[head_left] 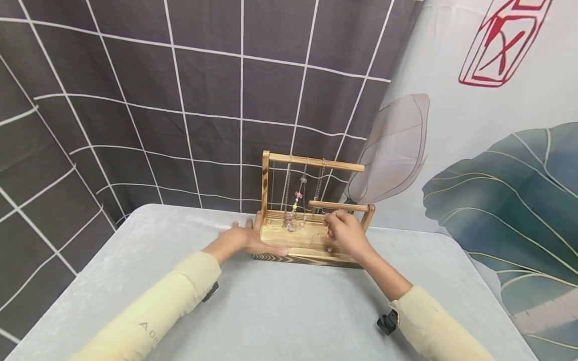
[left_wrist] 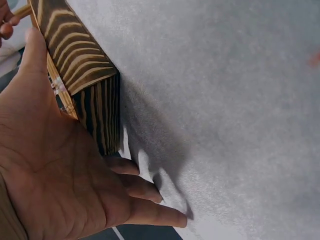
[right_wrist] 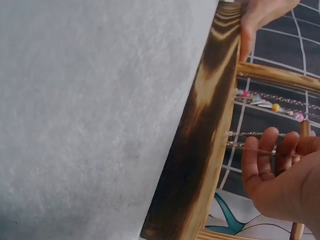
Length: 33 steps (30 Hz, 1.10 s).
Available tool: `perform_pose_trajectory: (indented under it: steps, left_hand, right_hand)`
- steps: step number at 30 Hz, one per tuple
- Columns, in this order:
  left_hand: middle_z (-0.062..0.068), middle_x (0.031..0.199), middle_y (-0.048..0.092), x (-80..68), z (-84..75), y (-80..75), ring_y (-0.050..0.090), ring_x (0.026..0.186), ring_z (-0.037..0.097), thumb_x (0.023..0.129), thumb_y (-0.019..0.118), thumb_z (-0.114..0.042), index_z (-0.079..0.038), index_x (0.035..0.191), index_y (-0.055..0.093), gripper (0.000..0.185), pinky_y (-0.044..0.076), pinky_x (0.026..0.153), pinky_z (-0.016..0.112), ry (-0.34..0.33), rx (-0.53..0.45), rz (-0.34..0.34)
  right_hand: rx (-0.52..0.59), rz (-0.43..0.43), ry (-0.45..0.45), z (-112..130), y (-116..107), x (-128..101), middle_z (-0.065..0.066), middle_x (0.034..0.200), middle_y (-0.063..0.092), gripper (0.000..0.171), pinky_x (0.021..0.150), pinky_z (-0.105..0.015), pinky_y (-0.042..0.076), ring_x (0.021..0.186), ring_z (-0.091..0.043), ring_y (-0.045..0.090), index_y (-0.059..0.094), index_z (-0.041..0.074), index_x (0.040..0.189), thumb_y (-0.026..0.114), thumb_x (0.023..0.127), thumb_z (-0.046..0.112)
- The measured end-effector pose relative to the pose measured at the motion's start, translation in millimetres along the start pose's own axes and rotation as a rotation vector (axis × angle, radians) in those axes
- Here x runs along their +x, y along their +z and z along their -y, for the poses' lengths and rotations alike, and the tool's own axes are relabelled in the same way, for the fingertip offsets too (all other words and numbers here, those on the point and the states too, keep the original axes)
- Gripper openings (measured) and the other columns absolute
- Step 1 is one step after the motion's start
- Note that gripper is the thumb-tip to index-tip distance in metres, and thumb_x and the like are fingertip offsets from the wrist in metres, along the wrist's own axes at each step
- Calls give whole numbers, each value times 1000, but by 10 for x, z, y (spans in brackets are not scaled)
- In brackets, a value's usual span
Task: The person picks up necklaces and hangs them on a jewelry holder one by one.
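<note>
While the left hand (head_left: 246, 239) steadies the stand (head_left: 311, 210), right fingers (right_wrist: 265, 160) (half-hidden) pinch a chain (right_wrist: 250, 149).

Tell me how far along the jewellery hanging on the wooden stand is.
Several chains already hang from the upper bar of the wooden stand. In hand: the right hand pinches a thin chain just below the lower bar, while the left hand rests flat against the stand's base. Left: the lower bar looks bare, and that chain is not yet hung.
</note>
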<state>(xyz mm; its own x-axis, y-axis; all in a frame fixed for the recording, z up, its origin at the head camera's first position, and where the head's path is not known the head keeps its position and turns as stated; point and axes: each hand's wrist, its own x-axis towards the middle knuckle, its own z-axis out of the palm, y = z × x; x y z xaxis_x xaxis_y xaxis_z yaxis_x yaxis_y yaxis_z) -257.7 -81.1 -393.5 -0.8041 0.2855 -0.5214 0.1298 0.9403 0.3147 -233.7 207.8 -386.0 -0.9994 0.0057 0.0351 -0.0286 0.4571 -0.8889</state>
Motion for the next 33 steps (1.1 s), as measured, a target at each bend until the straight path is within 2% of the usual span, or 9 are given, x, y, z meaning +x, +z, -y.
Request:
perform_pose_trajectory:
  steps: [4, 8, 11, 14, 17, 22, 29, 33]
  left_hand:
    - [26, 189, -8, 4, 20, -17, -2, 172, 64, 85, 59, -101, -10, 181, -14, 151, 12, 139, 81, -5, -5, -5]
    - [31, 188, -8, 18, 28, -53, -1, 172, 65, 85, 59, -101, -8, 179, -19, 153, 11, 141, 77, -17, 14, 17]
    - [34, 187, -6, 26, 25, -87, 3, 173, 61, 87, 58, -101, -5, 178, -20, 154, 12, 143, 72, -22, 39, 28]
    - [36, 186, -1, 26, 19, -118, 12, 174, 57, 87, 61, -98, -3, 178, -19, 154, 22, 143, 66, -27, 47, 29]
    - [37, 186, 1, 21, 2, -141, 17, 174, 54, 88, 62, -96, 0, 178, -16, 153, 27, 143, 62, -22, 61, 33]
    - [33, 187, -2, 8, -49, -190, 13, 176, 50, 88, 63, -96, -1, 178, -15, 152, 26, 144, 58, -32, 78, 67]
    - [32, 188, 0, 20, -112, -225, 15, 176, 48, 87, 67, -95, -3, 178, -17, 154, 28, 144, 56, -42, 63, 80]
    - [30, 189, -2, 27, -123, -206, 14, 177, 46, 87, 67, -95, -2, 178, -16, 154, 28, 144, 54, -39, 67, 81]
  right_hand:
    - [117, 39, 21, 60, -23, -27, 1, 75, 63, 29, 75, -35, 70, 73, -19, 71, 70, -2, 108, 55, 118, 21]
    - [182, 61, 5, 126, -56, -47, -1, 79, 67, 28, 72, -31, 69, 71, -14, 70, 70, -4, 114, 54, 118, 18]
    - [210, 58, -19, 186, -95, -56, -2, 82, 70, 29, 70, -27, 67, 72, -12, 71, 71, -6, 116, 53, 118, 17]
    - [223, 43, -45, 256, -146, -60, -1, 84, 72, 29, 70, -27, 68, 72, -11, 72, 72, -6, 113, 55, 118, 17]
    - [234, 27, -69, 330, -197, -66, 0, 83, 73, 28, 69, -28, 68, 72, -11, 73, 71, -6, 112, 57, 118, 17]
    - [274, 35, -106, 449, -261, -73, 4, 82, 74, 31, 70, -27, 67, 74, -12, 73, 70, -7, 114, 55, 119, 20]
    - [312, 44, -196, 600, -352, -66, 5, 82, 75, 34, 70, -27, 65, 74, -12, 73, 72, 6, 111, 49, 122, 28]
    - [320, 42, -225, 653, -378, -62, 5, 83, 76, 34, 70, -27, 65, 74, -11, 73, 72, 6, 116, 48, 122, 29]
